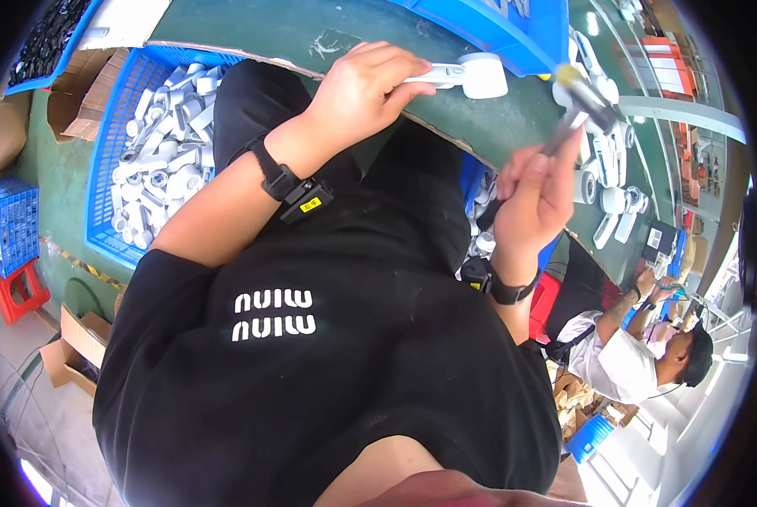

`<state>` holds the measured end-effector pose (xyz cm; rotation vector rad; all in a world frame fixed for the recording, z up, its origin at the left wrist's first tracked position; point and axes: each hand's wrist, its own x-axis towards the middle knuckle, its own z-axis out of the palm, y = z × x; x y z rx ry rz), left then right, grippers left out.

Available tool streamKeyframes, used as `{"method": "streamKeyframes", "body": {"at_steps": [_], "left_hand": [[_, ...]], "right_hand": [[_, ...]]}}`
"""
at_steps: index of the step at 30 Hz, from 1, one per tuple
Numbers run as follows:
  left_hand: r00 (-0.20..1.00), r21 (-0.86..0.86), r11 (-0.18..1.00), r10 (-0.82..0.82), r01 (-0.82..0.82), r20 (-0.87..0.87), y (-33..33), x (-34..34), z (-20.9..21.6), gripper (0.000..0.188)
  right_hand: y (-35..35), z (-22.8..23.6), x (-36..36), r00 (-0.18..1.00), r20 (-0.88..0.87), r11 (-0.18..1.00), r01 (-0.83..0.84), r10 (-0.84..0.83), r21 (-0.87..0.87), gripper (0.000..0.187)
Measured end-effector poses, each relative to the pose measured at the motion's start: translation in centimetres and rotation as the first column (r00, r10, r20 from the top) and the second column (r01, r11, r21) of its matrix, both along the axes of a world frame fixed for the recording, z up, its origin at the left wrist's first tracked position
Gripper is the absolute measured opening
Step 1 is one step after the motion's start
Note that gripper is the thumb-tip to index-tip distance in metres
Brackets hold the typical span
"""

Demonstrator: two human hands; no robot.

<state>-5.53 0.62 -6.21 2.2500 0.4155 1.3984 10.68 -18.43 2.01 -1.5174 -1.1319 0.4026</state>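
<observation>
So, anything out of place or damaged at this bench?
The green table covering has a ragged, torn-looking front edge. Otherwise nothing: the left hand pins a white part, and the right hand holds a blurred tool.

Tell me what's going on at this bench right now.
A person in a black shirt sits at a green worktable. Their left hand presses a white plastic handle-shaped part with a round head onto the table, while the right hand holds a blurred metal tool with a yellow tip. A blue plastic crate alongside holds more white parts.
</observation>
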Motion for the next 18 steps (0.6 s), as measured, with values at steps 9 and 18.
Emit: {"method": "streamKeyframes", "body": {"at_steps": [9,18], "left_hand": [[0.999,-0.009,0.999,0.036,-0.036,-0.01,0.0,0.1,-0.1,0.023],[0.999,-0.034,0.999,0.022,-0.021,0.039,-0.1,0.2,-0.1,0.021]], "right_hand": [[1.4,1.6,0.5,0.99,0.128,0.998,0.055,-0.057,0.017,0.055],[0.6,0.0,0.9,0.977,0.21,0.972,0.008,0.042,-0.233,0.057]]}}
